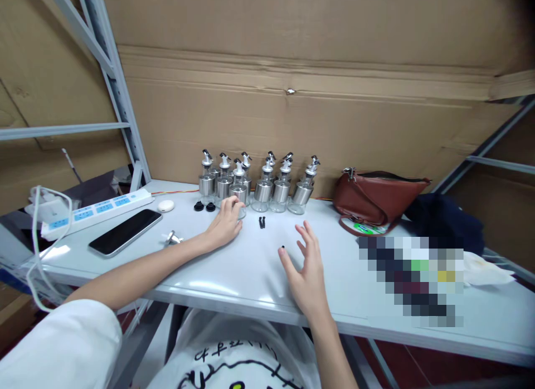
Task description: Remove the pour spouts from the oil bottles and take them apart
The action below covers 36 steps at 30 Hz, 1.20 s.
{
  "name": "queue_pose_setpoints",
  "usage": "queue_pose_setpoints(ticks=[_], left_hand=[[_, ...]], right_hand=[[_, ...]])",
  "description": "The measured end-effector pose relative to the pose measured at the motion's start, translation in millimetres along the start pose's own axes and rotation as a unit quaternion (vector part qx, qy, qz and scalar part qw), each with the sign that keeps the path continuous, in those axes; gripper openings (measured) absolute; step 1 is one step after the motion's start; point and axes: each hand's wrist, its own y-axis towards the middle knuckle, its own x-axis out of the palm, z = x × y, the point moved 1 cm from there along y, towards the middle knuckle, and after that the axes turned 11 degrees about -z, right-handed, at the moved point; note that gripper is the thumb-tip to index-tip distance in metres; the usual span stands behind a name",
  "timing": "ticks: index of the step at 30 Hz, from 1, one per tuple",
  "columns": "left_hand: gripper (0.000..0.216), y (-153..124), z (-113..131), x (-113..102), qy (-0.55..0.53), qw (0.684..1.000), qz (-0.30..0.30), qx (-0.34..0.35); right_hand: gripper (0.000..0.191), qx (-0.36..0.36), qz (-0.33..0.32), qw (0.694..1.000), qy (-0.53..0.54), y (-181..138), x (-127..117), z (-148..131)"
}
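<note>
My left hand is at the front bottle, with its fingers bent around the low part of the glass; I can't tell if they grip it, because my hand hides some of it. The other bottles stand close together behind that hand and to its right, with silver bands and silver tops. My right hand is wide and holds nothing I can see, with its fingers spread over the table. A tiny black bit is just by my right thumb. Between my 2 hands, a little farther off, are 2 thin black pieces side by side. Just left of my left hand's fingers are 2 black caps. Left of my left wrist lies a silver spout, and farther left is a phone. A brown bag sits past my right hand, to its right.
</note>
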Motion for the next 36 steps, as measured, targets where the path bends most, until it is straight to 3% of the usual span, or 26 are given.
queue_pose_setpoints(ticks=[8,12,15,19,22,25,29,31,36], left_hand=[[0.053,11,-21,17,-0.081,0.980,-0.174,-0.047],[0.049,8,-16,16,-0.033,0.976,-0.208,-0.054],[0.040,0,-7,-6,0.017,0.968,-0.247,-0.035],[0.040,-29,5,-66,-0.009,0.929,-0.368,-0.048],[0.050,-62,4,-114,-0.034,0.939,-0.325,-0.107],[0.060,-90,-13,-137,-0.040,0.924,-0.331,-0.184],[0.049,-96,-42,-134,-0.033,0.914,-0.316,-0.253],[0.036,-89,-44,-130,-0.044,0.913,-0.309,-0.264],[0.023,-60,7,-121,-0.137,0.948,-0.218,-0.188]], right_hand=[[0.039,-0.011,-0.090,0.995,-0.044,-1,4,5],[0.034,-0.023,-0.112,0.992,-0.057,-2,5,3],[0.029,-0.035,-0.148,0.986,-0.061,-3,4,-1],[0.024,-0.049,-0.203,0.976,-0.063,-3,5,-6],[0.020,-0.084,-0.163,0.980,-0.070,-3,5,-6],[0.020,-0.105,-0.118,0.984,-0.076,-2,5,-4],[0.021,-0.100,-0.078,0.989,-0.075,-2,4,-5],[0.021,-0.094,-0.076,0.990,-0.073,-2,4,-6],[0.021,-0.098,-0.078,0.990,-0.069,-2,3,-6]])
